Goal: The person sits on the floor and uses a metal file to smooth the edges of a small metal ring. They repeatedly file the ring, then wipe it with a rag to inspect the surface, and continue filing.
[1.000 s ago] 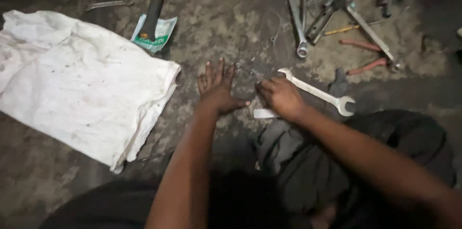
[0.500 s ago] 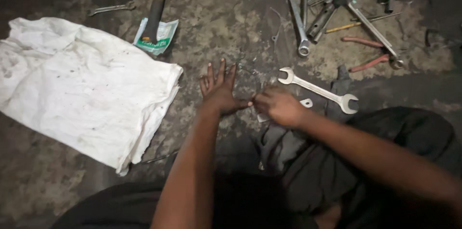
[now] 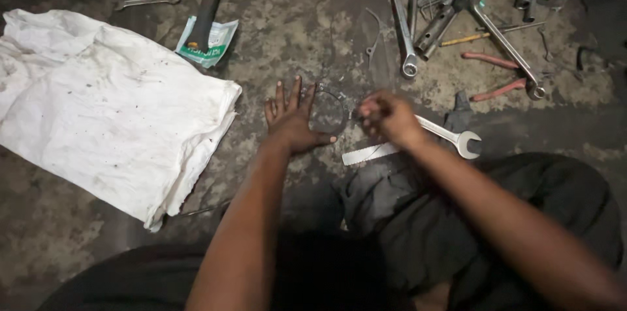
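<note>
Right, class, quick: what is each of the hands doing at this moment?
Left hand: open, fingers spread, pressed flat beside a thin ring on the floor.
Right hand: closed in a fist; what it grips cannot be told.

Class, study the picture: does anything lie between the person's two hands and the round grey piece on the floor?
Nothing visible does. The left hand lies flat against the round grey piece, and the closed right hand is at its other edge; the open-ended spanner lies beyond, behind that hand.

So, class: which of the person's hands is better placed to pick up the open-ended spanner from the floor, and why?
Right. The right hand is closed just above the spanner, whose shaft runs out from under it. The left hand lies flat with fingers spread beside a thin ring-like part, farther from the spanner.
</note>
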